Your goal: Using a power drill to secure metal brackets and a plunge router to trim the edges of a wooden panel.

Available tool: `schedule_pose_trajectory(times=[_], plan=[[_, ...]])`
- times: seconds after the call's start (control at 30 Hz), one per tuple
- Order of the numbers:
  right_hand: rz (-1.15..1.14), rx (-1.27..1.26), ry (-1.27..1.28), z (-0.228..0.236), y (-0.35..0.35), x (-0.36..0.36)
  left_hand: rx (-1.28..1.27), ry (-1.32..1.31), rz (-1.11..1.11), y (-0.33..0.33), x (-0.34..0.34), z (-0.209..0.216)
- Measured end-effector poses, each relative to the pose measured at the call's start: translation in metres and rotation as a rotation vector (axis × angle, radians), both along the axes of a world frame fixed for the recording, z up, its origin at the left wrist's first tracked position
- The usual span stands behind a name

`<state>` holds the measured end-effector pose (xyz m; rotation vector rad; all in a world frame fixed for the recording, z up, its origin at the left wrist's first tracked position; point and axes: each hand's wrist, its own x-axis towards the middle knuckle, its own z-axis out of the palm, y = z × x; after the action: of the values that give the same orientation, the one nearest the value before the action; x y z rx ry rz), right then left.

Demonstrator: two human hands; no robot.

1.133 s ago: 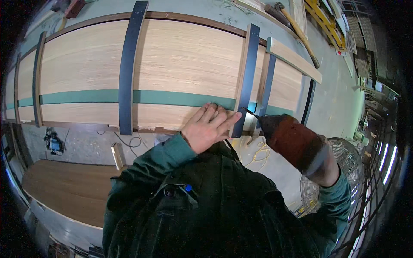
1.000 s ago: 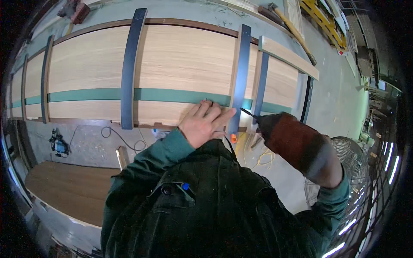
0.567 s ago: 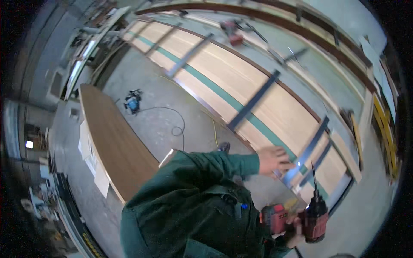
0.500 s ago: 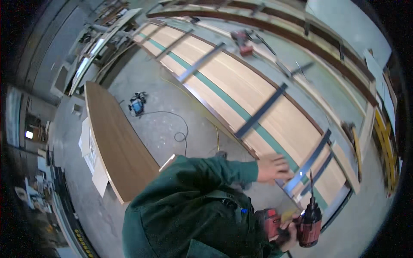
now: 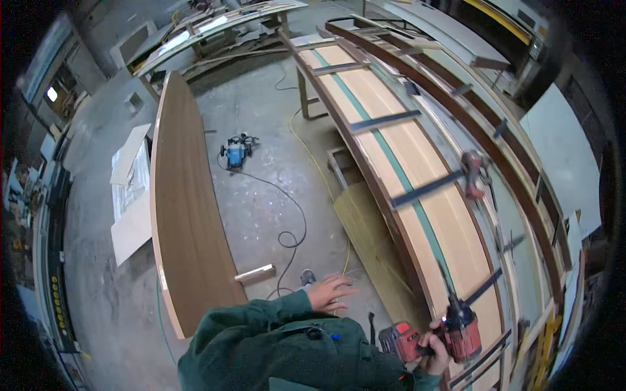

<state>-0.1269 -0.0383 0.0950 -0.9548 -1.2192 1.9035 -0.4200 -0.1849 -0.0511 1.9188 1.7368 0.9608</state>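
My right hand [image 5: 435, 355] is closed around the handle of a red and black cordless drill [image 5: 464, 337], whose long bit points forward. The drill is over the near end of a long wooden panel [image 5: 450, 225]. A green stripe [image 5: 390, 153] runs along the panel, and dark crossbars [image 5: 427, 189] lie across it. My left hand [image 5: 331, 292] hangs empty above the floor, fingers spread, to the left of the panel's dark edge. The sleeves of my green jacket reach to both wrists.
A curved brown board [image 5: 186, 189] stands to the left. A blue router [image 5: 237, 153] with a trailing cord [image 5: 293, 208] rests on the floor. Another red power tool [image 5: 472, 174] lies beside the panel, near a dark curved frame [image 5: 450, 111]. A workbench [image 5: 218, 36] stands at the back.
My view has turned, so the panel now runs more straight ahead. My left hand has moved from over the panel to above the floor. The drill stays in my right hand.
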Motion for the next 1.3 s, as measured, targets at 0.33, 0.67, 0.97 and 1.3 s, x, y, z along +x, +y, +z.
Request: schedule_pose_trajectory(times=[0.33, 0.67, 0.97, 1.3], plan=[[0.287, 0.111, -0.204, 0.039, 0.065, -0.250, -0.049, 0.172, 0.449, -0.042, -0.253, -0.003], [0.259, 0.305, -0.314, 0.071, 0.169, -0.433, -0.019, 0.338, 0.416, 0.129, -0.539, 0.036], [0.190, 0.323, -0.598, 0.068, 0.247, -0.572, 0.061, 0.541, 0.219, 0.308, -0.749, 0.056], [0.161, 0.577, -0.958, 0.075, 0.247, -0.661, 0.353, 0.547, -0.426, 0.413, -0.841, 0.037]])
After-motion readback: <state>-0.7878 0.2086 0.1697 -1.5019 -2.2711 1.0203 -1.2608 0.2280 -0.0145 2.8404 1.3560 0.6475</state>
